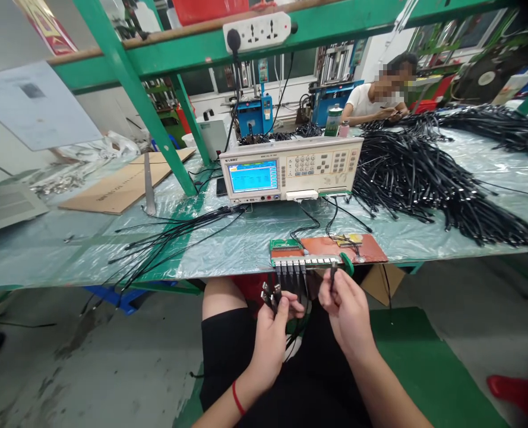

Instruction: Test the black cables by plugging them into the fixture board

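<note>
Several black USB cables (271,296) are gripped in my left hand (275,324), their metal plugs pointing up above the thumb. My right hand (344,306) pinches one USB cable plug (333,274) just below the right end of a row of white sockets. That row runs along the front of a test board (317,246) at the table edge. Several black cables (290,272) are plugged into the row's left part and hang down. Behind the board stands a beige tester (290,169) with a lit blue screen, joined to it by dark leads.
A large heap of black cables (406,172) covers the table's right side. More loose cables (179,235) lie at left and overhang the edge. Cardboard (116,181) lies behind them. A green frame with a power strip (257,32) spans above. A person (375,98) sits across the table.
</note>
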The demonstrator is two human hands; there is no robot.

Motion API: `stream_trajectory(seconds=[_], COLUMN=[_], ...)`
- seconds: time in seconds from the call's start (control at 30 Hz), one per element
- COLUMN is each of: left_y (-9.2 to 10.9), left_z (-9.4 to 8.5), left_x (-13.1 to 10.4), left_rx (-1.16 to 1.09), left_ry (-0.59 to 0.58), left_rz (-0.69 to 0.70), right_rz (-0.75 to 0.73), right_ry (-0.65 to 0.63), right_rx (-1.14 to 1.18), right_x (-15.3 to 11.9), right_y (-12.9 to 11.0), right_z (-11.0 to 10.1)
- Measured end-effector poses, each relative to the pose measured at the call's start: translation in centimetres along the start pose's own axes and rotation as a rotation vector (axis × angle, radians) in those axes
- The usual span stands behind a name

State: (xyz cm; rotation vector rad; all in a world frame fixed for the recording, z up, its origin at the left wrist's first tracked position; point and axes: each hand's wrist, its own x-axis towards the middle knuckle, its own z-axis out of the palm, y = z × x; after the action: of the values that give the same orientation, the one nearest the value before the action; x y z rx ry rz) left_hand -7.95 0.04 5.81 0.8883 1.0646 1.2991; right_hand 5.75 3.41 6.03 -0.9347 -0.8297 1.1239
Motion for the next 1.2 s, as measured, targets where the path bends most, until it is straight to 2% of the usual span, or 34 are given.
stream_trajectory(seconds=[0.1, 0.17, 0.33, 0.5, 0.7, 0.87, 0.97, 1.1, 1.2], left_y=[-0.2, -0.6, -1.5, -1.2, -1.2, -1.4, -1.3, -0.9, -0.6], left_z=[-0.1, -0.2, -0.1, 0.1, 0.4, 0.6, 0.7, 0.7, 0.7], left_x=[0.3, 0.3, 0.1, 0.0, 0.2, 0.2, 0.0, -0.1, -0.1], left_rx=[-0.039, -0.107, -0.194, -0.235, -0.272, -0.178, -0.075, -0.043, -0.04], left_ry=[-0.036, -0.08, -0.124, -0.137, -0.108, -0.086, -0.105, -0.125, -0.123], left_rz=[-0.067, -0.124, -0.135, -0.121, -0.154, -0.138, -0.104, -0.091, -0.081], right_rz=[-0.022, -0.023, -0.042, -0.086, -0.116, -0.108, -0.124, -0.147, -0.129], right_ry=[0.065, 0.052, 0.062, 0.099, 0.12, 0.11, 0.107, 0.12, 0.056], right_rx=[-0.158, -0.322, -0.481, -0.506, -0.55, -0.547, -0.558, -0.588, -0.647], right_x=[1.2, 1.9, 2.8, 2.4, 1.9, 1.8, 1.9, 2.7, 3.6], right_y=[2.0, 3.7, 6.5, 6.8, 7.0, 6.8, 6.8, 7.0, 6.1], right_z=[-1.3, -1.7, -1.2, -0.4, -0.7, -0.7, -0.5, -0.6, -1.1])
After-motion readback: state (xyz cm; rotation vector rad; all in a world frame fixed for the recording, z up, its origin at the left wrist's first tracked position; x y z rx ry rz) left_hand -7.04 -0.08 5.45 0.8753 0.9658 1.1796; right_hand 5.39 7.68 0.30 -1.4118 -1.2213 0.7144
